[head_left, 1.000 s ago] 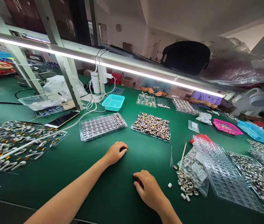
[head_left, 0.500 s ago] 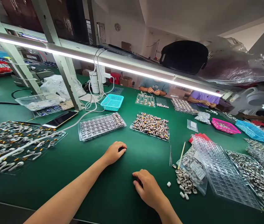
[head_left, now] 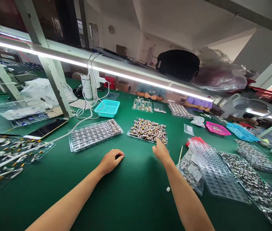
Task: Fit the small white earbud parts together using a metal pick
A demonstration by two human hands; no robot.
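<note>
My left hand (head_left: 112, 161) rests on the green table with fingers curled in and the thumb against them; no object shows in it. My right hand (head_left: 161, 152) is at the front edge of a clear tray (head_left: 136, 138) heaped with small white, dark and yellow parts (head_left: 148, 129). Its index fingertip reaches over the parts near the tray's right corner, thumb apart from it. Whether it touches a part I cannot tell. Left of that tray lies another clear tray (head_left: 72, 146) with rows of greyish parts (head_left: 95, 133). One small white piece (head_left: 168, 189) lies beside my right forearm.
To the right lie a wooden stick (head_left: 180, 156), a bag of small parts (head_left: 191, 166), an empty clear tray (head_left: 216, 173) and trays of shiny parts. A turquoise basket (head_left: 107, 109), white cable (head_left: 78, 123) and phone (head_left: 46, 129) are at left. Two people work opposite.
My right hand has moved forward from the near table to the heaped tray, its forearm now covering the tweezers and loose pieces. My left hand stays on the table. The view has turned slightly right.
</note>
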